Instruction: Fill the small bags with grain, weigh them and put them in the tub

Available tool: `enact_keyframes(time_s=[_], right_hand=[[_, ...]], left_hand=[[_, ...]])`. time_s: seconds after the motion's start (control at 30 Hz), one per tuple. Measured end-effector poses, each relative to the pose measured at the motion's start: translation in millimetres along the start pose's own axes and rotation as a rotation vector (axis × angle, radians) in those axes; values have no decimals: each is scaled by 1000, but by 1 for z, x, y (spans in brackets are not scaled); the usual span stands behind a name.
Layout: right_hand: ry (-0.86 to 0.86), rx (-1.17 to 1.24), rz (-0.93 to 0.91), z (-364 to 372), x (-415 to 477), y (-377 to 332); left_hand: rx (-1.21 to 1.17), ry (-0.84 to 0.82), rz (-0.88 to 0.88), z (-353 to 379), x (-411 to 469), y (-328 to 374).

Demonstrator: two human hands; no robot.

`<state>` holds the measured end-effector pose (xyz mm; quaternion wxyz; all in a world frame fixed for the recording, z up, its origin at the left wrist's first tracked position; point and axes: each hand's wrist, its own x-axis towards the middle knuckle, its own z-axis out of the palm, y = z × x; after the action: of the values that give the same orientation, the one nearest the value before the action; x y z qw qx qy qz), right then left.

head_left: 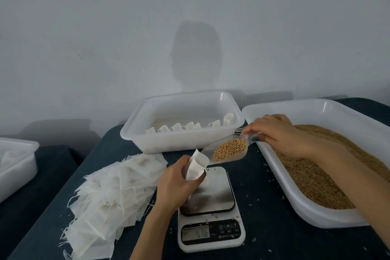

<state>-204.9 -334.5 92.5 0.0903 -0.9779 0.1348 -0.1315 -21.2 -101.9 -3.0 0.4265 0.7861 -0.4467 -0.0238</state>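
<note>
- Nearest me sits the white scale (pixel 211 236), its display lit, though the digits are too blurred to read. A few loose kernels lie on its steel platform (pixel 215 192) and on the dark tabletop (pixel 266 238) around it.
- To the left of the scale, a loose heap of empty bags (pixel 109 192) fans out across the tabletop, with strings trailing off its edges.
- My left hand (pixel 175 183) is over the left side of the platform. Its fingers are curled round a small bag (pixel 197 168), held upright with its mouth tilted toward the right.
- Just beyond the bag's mouth is a clear scoop (pixel 229 151) carrying a mound of grain, its lip pointing at the bag. I cannot tell whether the two touch.
- My right hand (pixel 274 133) pinches the scoop's handle, with the forearm stretched over the big tray on the right.
- That grain tray (pixel 312 215) lies along the right side of the tabletop and holds a wide bed of brown grain (pixel 316 175).
- Farther back, just left of the tray, stands the white tub (pixel 135 133). A row of filled bags (pixel 190 126) stands upright along its near wall.
- Off to the far left, a second tub (pixel 19 167) sits on another surface, its contents unclear.
- Behind everything is a pale wall (pixel 84 38) with a head-shaped shadow on it.
</note>
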Motion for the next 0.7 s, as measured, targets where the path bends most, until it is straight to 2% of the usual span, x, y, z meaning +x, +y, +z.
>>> enact_keyframes(time_s=[0.17,0.33,0.5,0.7], right_hand=[[14,-214,-75,-8,6,-14],[37,-405,-150,-19,13,-30],[30,-473,-179,-30,14,-42],[38,-547,-223,-38,15,-49]], left_hand=[[-16,-15,30,1,0,-2],[-129,-54,89,2,-1,-1],[-242,-102,139,1,-2,2],[-265,-131,146,3,-2,3]])
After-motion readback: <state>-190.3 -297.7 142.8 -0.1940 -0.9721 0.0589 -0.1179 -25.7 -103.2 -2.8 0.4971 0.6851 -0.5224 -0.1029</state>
